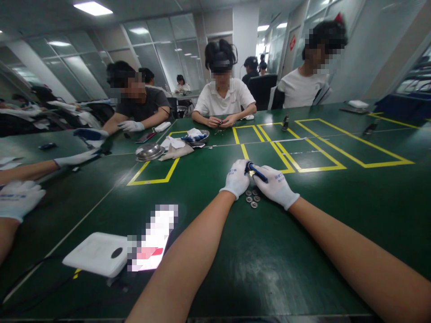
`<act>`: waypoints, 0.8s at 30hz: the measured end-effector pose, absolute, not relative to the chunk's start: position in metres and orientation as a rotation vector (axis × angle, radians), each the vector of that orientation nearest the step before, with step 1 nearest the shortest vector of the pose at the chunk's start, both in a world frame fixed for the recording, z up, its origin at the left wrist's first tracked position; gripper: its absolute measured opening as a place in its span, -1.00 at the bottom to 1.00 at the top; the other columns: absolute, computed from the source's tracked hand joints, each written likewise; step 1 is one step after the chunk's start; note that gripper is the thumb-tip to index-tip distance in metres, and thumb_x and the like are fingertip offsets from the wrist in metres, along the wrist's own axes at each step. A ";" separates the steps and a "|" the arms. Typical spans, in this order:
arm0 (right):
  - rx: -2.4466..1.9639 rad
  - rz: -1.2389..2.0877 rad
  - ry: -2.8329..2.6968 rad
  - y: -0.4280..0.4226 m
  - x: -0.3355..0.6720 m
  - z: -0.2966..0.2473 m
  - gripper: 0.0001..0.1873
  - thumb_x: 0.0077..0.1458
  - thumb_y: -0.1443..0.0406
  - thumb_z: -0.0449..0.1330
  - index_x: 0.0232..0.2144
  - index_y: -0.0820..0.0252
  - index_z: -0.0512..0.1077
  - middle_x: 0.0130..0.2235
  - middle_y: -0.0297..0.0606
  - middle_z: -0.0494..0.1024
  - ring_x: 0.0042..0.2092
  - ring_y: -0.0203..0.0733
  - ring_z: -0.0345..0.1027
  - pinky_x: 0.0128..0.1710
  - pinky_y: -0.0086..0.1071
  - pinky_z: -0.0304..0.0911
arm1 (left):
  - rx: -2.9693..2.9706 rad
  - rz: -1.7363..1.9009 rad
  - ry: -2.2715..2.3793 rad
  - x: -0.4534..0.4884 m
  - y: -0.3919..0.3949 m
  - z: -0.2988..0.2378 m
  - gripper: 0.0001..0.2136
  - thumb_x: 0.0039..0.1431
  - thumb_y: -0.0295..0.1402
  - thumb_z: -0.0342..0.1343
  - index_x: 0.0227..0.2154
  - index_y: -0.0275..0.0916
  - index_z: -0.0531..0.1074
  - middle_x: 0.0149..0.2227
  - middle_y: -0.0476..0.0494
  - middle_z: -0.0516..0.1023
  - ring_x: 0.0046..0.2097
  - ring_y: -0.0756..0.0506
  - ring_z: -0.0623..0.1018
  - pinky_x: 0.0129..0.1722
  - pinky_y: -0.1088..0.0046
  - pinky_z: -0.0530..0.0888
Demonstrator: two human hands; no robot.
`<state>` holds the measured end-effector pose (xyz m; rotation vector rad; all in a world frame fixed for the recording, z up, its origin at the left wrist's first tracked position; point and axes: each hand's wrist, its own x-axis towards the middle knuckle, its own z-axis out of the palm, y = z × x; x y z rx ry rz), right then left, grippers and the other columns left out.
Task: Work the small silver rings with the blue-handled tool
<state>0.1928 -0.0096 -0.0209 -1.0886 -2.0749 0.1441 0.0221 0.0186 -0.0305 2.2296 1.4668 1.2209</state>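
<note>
Both my hands wear white gloves and meet over the green table (303, 233). My right hand (276, 185) is closed round a blue-handled tool (258, 172), whose tip points left toward my left hand (237, 178). The left hand's fingers are curled shut at the tool's tip, pinching something too small to make out. Several small round metal washers (253, 198) lie on the table just below and between the two hands.
A white box (96, 253) and a phone (153, 240) lie at the near left. Metal bowls (149, 151) and cloths (178, 147) sit farther back near yellow floor-tape rectangles (153, 172). Other gloved people sit along the far and left sides.
</note>
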 end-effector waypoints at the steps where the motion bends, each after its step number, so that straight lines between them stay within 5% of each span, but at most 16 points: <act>1: -1.102 0.134 -2.061 -0.009 0.192 -0.021 -0.67 0.28 0.26 0.13 0.03 0.18 0.54 -0.20 -0.16 0.57 -0.16 -0.06 0.48 -0.14 -0.27 0.36 | 2.225 1.208 1.477 0.022 0.018 -0.030 -0.61 0.14 -0.59 0.08 0.03 -0.21 0.45 0.08 -0.26 0.51 0.15 -0.20 0.48 0.25 0.18 0.40; 24: -1.055 0.150 -2.117 -0.020 0.200 -0.015 -0.67 0.29 0.25 0.13 0.03 0.19 0.54 -0.22 -0.17 0.61 -0.25 -0.11 0.49 -0.22 -0.30 0.33 | 2.243 1.151 1.544 0.025 0.011 -0.019 -0.71 0.16 -0.51 0.15 -0.05 -0.19 0.50 -0.04 -0.21 0.53 0.06 -0.20 0.51 0.16 0.24 0.45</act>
